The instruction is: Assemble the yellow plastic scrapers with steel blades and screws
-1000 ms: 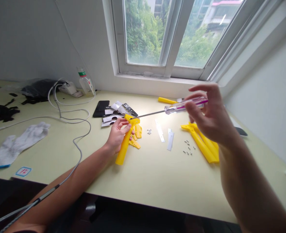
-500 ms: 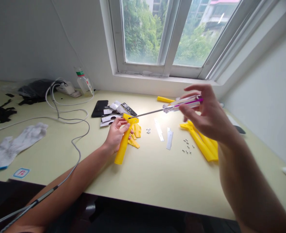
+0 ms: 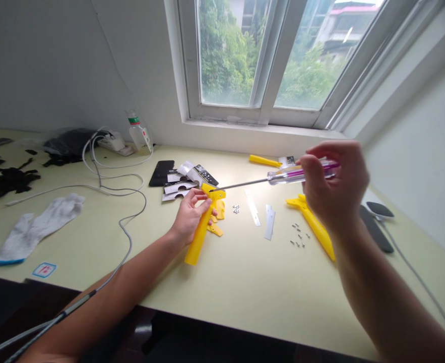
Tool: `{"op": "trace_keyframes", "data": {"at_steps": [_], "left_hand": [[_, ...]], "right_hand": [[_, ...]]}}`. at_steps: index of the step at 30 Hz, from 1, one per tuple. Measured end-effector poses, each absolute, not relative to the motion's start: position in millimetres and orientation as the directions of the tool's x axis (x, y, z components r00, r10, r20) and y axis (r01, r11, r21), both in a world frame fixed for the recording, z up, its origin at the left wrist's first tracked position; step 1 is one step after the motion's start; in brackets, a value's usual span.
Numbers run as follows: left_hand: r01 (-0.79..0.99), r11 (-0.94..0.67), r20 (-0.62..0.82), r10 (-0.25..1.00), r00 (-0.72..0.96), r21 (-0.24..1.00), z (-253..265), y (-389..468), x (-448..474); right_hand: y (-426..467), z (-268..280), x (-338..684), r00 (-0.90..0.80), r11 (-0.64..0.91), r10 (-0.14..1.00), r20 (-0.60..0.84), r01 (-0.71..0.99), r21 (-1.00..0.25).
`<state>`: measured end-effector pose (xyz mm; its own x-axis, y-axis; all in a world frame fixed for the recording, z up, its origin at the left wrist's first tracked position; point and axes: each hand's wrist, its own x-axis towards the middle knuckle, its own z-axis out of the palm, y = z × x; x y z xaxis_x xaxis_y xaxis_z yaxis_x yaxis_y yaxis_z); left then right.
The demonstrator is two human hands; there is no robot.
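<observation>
My left hand (image 3: 189, 218) is closed around a yellow plastic handle (image 3: 198, 241), which it holds tilted above the table with the wider head up. A screwdriver (image 3: 282, 176) with a clear and purple grip lies in my right hand (image 3: 337, 181), fingers wrapped round its end. Its long shaft runs left, and the tip meets the head of the yellow handle; any screw there is too small to make out. Behind my left hand lie flat yellow plastic pieces (image 3: 219, 209). Small nuts (image 3: 236, 208), metal blade strips (image 3: 269, 222) and loose screws (image 3: 298, 236) lie between my hands.
More yellow handles (image 3: 316, 227) lie partly behind my right wrist, and a yellow piece (image 3: 264, 161) near the window. Packets (image 3: 179, 187) and a black phone (image 3: 162, 173) sit at the back. Leftward are a cable (image 3: 131, 237), glove (image 3: 41, 227) and bottle (image 3: 139, 135).
My right fingers, spread loosely about the screwdriver grip before, have closed round its end. The tip stays at the yellow handle's head. The whole view has shifted slightly.
</observation>
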<state>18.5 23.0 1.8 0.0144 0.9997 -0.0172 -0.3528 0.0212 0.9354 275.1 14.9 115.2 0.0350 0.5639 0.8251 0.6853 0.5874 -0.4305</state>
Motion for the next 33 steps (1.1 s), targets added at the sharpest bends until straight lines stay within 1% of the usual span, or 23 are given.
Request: {"op": "trace_keyframes", "data": {"at_steps": [1,4,5,6,8,9,11,13,14,16,17,18,20,21,24,25,28,31,32,33], "left_hand": [[-0.355,0.024,-0.022,1.000,0.010,0.935,2,23,18],[-0.357,0.035,-0.041,0.999,-0.008,0.933,2,25,16],[-0.357,0.035,-0.042,0.999,-0.010,0.934,2,25,16],[-0.355,0.032,-0.038,0.999,-0.009,0.934,2,25,16],[-0.352,0.024,-0.026,1.000,-0.001,0.936,3,25,16],[-0.352,0.021,-0.022,1.000,0.000,0.936,3,25,17],[-0.354,0.017,-0.021,1.000,-0.009,0.935,3,25,17],[-0.353,0.020,-0.028,0.999,-0.017,0.936,3,25,18],[-0.349,0.020,-0.028,0.999,-0.017,0.937,4,25,18],[-0.341,0.020,-0.027,1.000,-0.016,0.940,4,25,18],[-0.339,0.022,-0.030,0.999,-0.018,0.941,4,25,18],[-0.337,0.025,-0.034,0.999,-0.022,0.941,4,25,18],[-0.335,0.031,-0.045,0.998,-0.033,0.942,4,25,18],[-0.334,0.034,-0.048,0.998,-0.033,0.942,4,25,18],[-0.334,0.034,-0.047,0.998,-0.031,0.942,5,26,17],[-0.335,0.034,-0.048,0.998,-0.034,0.942,5,26,17],[-0.330,0.032,-0.050,0.998,-0.045,0.943,5,26,17],[-0.324,0.034,-0.047,0.998,-0.031,0.945,5,26,17],[-0.324,0.036,-0.048,0.998,-0.029,0.945,5,26,18],[-0.325,0.038,-0.050,0.998,-0.028,0.945,5,25,18]], "right_hand": [[14,116,274,-0.008,0.595,0.587,0.809,0.682,-0.425],[11,120,277,-0.249,0.668,0.688,0.681,0.584,-0.462],[11,122,279,-0.269,0.665,0.699,0.662,0.585,-0.464],[10,123,281,-0.240,0.640,0.704,0.668,0.622,-0.451],[12,123,285,-0.123,0.538,0.713,0.690,0.728,-0.426],[13,123,287,-0.103,0.506,0.726,0.680,0.750,-0.426],[15,124,291,-0.192,0.544,0.760,0.621,0.711,-0.446],[16,125,293,-0.277,0.592,0.766,0.580,0.657,-0.467],[15,126,294,-0.255,0.576,0.770,0.585,0.673,-0.464],[14,128,296,-0.153,0.482,0.795,0.587,0.747,-0.458],[14,129,296,-0.141,0.455,0.812,0.567,0.760,-0.463],[13,130,296,-0.174,0.465,0.826,0.536,0.748,-0.473],[13,130,296,-0.272,0.532,0.823,0.499,0.678,-0.508],[13,130,296,-0.276,0.546,0.815,0.510,0.661,-0.515],[14,128,293,-0.173,0.498,0.808,0.563,0.711,-0.497],[14,127,292,-0.184,0.506,0.804,0.565,0.712,-0.488],[14,125,290,-0.297,0.594,0.776,0.557,0.642,-0.485],[13,126,290,-0.184,0.539,0.765,0.617,0.706,-0.459],[12,126,290,-0.167,0.528,0.763,0.624,0.717,-0.455],[12,126,290,-0.190,0.545,0.762,0.620,0.705,-0.454]]}}
